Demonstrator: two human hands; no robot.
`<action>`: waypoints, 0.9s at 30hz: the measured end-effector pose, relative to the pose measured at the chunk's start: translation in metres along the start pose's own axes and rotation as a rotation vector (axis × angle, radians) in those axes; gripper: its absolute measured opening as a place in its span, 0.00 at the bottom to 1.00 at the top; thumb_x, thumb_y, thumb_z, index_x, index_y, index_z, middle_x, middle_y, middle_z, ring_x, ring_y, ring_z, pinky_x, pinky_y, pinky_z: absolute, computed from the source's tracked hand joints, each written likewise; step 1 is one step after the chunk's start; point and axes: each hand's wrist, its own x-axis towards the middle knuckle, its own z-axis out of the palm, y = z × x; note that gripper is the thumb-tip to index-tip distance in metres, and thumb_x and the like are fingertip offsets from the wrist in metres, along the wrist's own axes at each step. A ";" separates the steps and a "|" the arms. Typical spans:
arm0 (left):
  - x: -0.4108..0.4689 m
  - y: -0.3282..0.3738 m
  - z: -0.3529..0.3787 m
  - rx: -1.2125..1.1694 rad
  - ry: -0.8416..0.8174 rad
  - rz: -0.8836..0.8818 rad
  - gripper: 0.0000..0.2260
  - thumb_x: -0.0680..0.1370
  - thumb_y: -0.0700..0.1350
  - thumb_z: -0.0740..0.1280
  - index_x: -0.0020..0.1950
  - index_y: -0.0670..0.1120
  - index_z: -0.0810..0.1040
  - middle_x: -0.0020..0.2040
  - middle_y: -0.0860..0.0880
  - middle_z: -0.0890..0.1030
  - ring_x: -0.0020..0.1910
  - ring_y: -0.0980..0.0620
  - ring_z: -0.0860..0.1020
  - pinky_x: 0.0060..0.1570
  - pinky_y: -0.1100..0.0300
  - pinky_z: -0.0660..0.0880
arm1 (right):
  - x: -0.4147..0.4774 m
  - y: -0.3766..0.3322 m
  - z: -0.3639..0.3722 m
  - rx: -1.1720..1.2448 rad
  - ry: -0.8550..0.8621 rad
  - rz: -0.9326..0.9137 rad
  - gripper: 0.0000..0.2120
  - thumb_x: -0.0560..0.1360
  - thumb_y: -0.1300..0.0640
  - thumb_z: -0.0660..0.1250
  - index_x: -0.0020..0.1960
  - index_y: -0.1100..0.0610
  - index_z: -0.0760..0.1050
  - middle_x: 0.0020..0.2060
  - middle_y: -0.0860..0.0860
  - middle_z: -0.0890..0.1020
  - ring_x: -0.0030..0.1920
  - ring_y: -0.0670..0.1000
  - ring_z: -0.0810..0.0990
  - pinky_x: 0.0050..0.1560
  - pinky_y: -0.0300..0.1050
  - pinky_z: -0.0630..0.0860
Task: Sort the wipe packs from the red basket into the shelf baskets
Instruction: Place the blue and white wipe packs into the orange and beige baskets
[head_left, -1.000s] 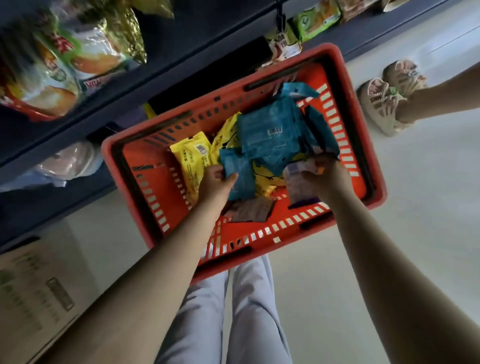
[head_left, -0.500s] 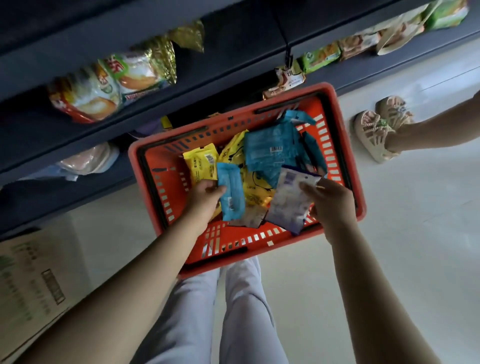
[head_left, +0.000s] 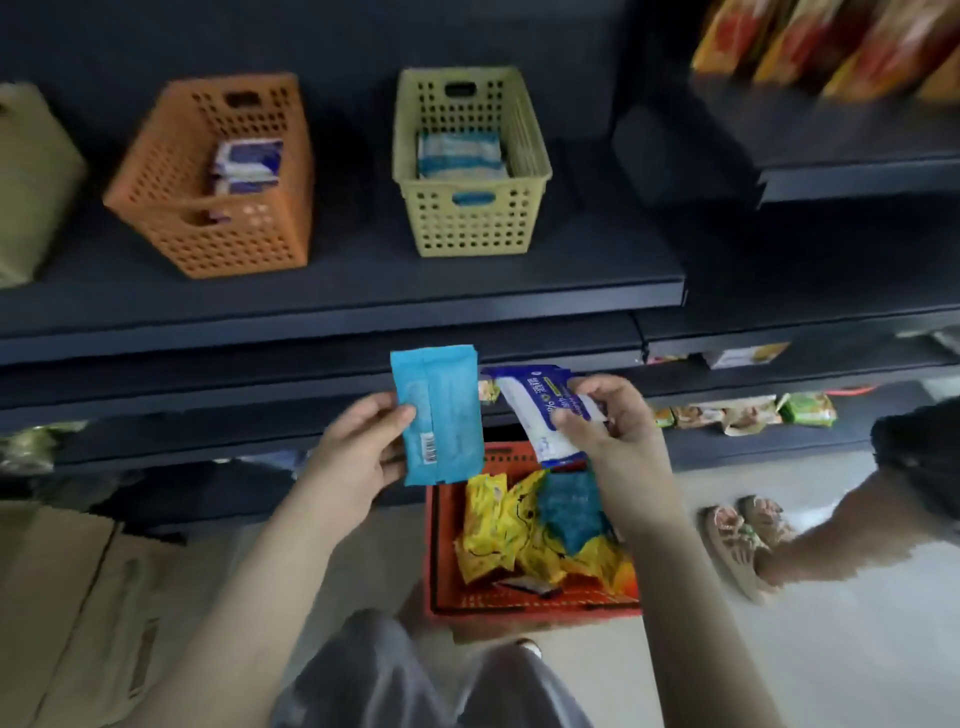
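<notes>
Red basket (head_left: 519, 609), floor: yellow packs (head_left: 491, 527) and more remain unsorted.
Left hand (head_left: 358, 452): grips blue pack (head_left: 441, 415).
Right hand (head_left: 615, 428): pinches white-and-blue pack (head_left: 543, 410).
Shelf (head_left: 363, 283), back from its front edge: orange basket (head_left: 223, 234), green basket (head_left: 470, 223), each part-filled.
Sorting judged about midway.

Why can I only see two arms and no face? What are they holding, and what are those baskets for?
There is no machine here. The camera sits on a person's head and looks down, so you see only their arms. The left hand holds a blue wipe pack. The right hand holds a white and blue pack. Below them is a red basket with yellow packs in it. On the dark shelf stand an orange basket and a yellow-green basket, each with packs inside.
</notes>
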 end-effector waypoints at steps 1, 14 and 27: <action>-0.006 0.016 -0.006 -0.015 -0.007 0.027 0.06 0.79 0.38 0.63 0.56 0.43 0.77 0.49 0.44 0.84 0.43 0.48 0.83 0.39 0.52 0.81 | 0.000 -0.013 0.011 0.007 -0.012 -0.019 0.15 0.71 0.67 0.73 0.52 0.52 0.75 0.52 0.55 0.82 0.45 0.52 0.83 0.42 0.47 0.79; -0.032 0.136 -0.157 -0.061 0.027 0.150 0.05 0.81 0.43 0.62 0.50 0.45 0.77 0.48 0.48 0.86 0.48 0.51 0.84 0.43 0.52 0.78 | -0.022 -0.065 0.195 0.364 0.051 0.025 0.08 0.74 0.64 0.70 0.49 0.55 0.74 0.46 0.55 0.85 0.45 0.53 0.84 0.35 0.46 0.79; 0.002 0.201 -0.256 -0.053 0.080 0.200 0.06 0.80 0.44 0.64 0.54 0.44 0.76 0.51 0.46 0.84 0.53 0.48 0.82 0.50 0.47 0.79 | 0.032 -0.098 0.322 0.445 -0.096 0.128 0.12 0.78 0.56 0.65 0.60 0.57 0.76 0.51 0.53 0.85 0.48 0.49 0.84 0.56 0.48 0.77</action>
